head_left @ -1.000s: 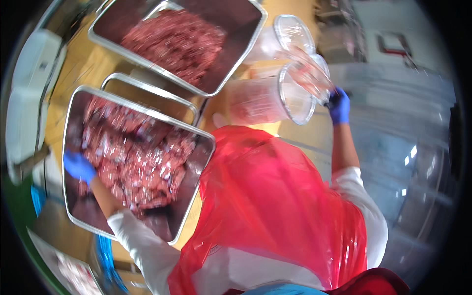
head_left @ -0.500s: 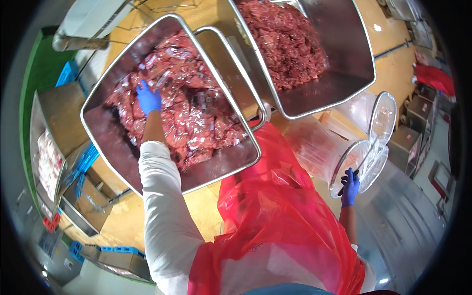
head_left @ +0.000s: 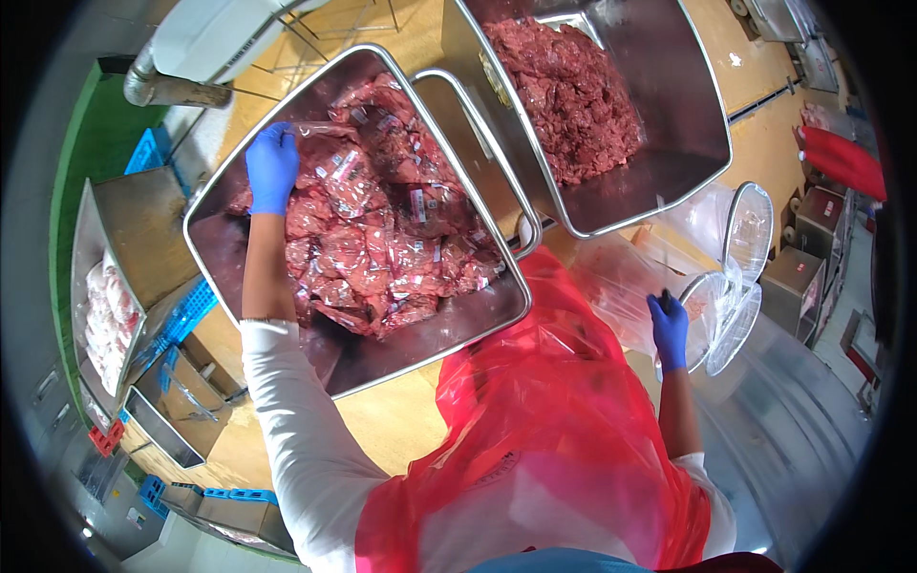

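My left hand [head_left: 273, 170], in a blue glove, is over the far left side of a steel tub [head_left: 430, 353]. Its fingers are closed on the edge of a clear plastic bag of red meat [head_left: 346, 181], lifted a little from the pile. Several more such labelled bags [head_left: 415, 253] fill the tub. At the right, my blue-gloved right hand [head_left: 670, 331] is closed round the dark handle of a knife [head_left: 666, 296], its thin blade pointing away from me. Beside that hand hang clear plastic liners on round hoops [head_left: 707, 296].
A second steel tub [head_left: 683, 124] with a mound of loose meat [head_left: 573, 100] stands at the far right. Far left is a white chute with a pipe [head_left: 177, 93]. A bin of pale packages [head_left: 110, 306] and blue crates [head_left: 181, 325] stand left, on a yellow floor [head_left: 253, 420].
My left hand has moved from the tub's middle toward its far left side and closed on a bag. The knife has swung to point away from me. The view has shifted slightly.
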Demonstrator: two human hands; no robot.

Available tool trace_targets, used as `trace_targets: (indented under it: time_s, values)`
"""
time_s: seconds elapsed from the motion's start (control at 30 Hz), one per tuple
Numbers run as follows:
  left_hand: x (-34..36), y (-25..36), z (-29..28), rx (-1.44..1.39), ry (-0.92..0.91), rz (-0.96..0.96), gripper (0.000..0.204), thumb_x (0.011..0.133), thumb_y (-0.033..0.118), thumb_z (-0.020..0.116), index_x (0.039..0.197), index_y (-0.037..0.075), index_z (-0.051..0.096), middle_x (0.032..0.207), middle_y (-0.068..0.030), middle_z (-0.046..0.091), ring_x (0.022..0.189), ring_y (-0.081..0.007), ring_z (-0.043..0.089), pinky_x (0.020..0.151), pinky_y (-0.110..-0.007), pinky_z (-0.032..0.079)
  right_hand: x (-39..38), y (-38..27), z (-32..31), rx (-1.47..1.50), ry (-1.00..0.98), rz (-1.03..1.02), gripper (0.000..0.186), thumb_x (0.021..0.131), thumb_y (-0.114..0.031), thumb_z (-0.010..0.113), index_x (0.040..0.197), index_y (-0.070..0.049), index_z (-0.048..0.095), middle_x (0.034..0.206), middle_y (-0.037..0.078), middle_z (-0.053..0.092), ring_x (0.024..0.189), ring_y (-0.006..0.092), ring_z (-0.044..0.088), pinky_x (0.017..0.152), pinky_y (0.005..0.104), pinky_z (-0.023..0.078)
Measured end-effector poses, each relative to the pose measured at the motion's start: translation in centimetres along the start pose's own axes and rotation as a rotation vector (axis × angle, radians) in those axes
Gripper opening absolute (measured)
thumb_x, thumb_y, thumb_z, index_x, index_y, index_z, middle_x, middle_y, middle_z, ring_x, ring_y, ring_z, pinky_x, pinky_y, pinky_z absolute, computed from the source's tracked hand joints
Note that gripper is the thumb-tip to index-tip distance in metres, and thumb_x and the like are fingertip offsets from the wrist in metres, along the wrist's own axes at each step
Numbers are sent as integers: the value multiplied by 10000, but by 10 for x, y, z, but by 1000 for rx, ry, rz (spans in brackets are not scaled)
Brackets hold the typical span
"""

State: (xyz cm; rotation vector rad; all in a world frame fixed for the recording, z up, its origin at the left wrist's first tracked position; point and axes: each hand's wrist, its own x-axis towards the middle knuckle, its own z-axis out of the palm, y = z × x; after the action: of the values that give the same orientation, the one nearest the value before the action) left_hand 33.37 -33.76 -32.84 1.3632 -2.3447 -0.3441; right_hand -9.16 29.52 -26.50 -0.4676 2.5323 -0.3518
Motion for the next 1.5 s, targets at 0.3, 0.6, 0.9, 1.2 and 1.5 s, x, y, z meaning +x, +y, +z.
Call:
trace_targets:
  time_s: [0.3,0.6,0.9,1.2,1.5]
  values:
    - [-12,222,-107,146,19,265,163,948,210,599,874,66,621,765,-210,649,699,-401,649,595,-481,516,-9,-227,-32,-135,-35,-625,421,934,-450,600,925,-29,603,833,219,682,795,412,669,681,497,529]
    - [-87,408,-43,151,9,490,139,931,176,556,906,86,659,663,-161,631,564,-333,645,515,-433,519,14,-260,-76,55,-13,-809,428,928,-452,593,928,-25,626,848,224,676,795,406,678,697,500,538]
    - [-100,516,-10,-235,42,301,233,983,177,565,808,25,583,625,-217,576,537,-382,593,501,-452,449,200,-80,-182,-36,-44,-291,513,977,-501,464,1018,-64,729,1017,237,693,964,399,672,838,496,525]
    - [-92,608,17,-1006,-193,-255,304,1052,254,489,874,22,569,669,-3,536,556,-78,519,471,-250,434,113,-32,-64,1454,-858,133,255,824,-115,797,971,-53,598,909,91,678,792,198,694,703,256,569]
    - [-59,631,44,-1041,-127,-303,311,1054,257,480,900,4,573,727,-35,563,564,-95,557,493,-249,485,192,-42,-94,1501,-286,-131,211,816,50,709,818,-88,550,822,61,638,680,158,635,643,275,541]
